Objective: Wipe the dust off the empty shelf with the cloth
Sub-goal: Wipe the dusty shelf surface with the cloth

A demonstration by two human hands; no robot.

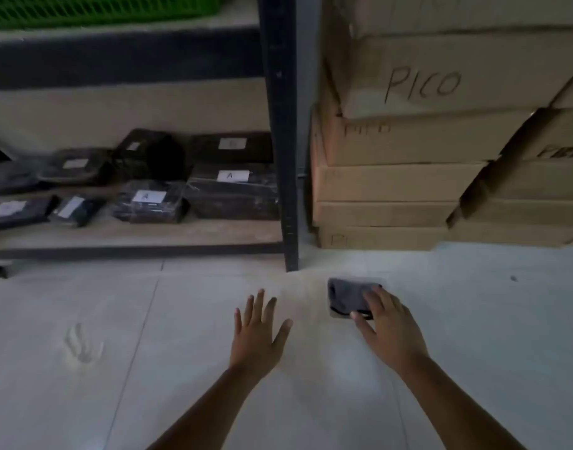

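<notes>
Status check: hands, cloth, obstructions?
Right hand on grey cloth on floor, grip unclear. Left hand open, empty. Nothing blocking.

Dim indoor storage room. Pale tiled floor point(84, 319) with grout lines and a dusty smudge at left. Black metal rack upright point(282, 141) at centre. Lower wooden board point(132, 233) carries dark wrapped packages point(233, 196) with white labels. Green mesh basket point(93, 8) on top level. Stacked cardboard boxes point(424, 92) marked "PICO" at right.

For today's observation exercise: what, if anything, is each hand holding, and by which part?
The right hand rests on the near right part of the grey cloth on the floor; a firm grasp cannot be told. The left hand is open, holding nothing.
</notes>
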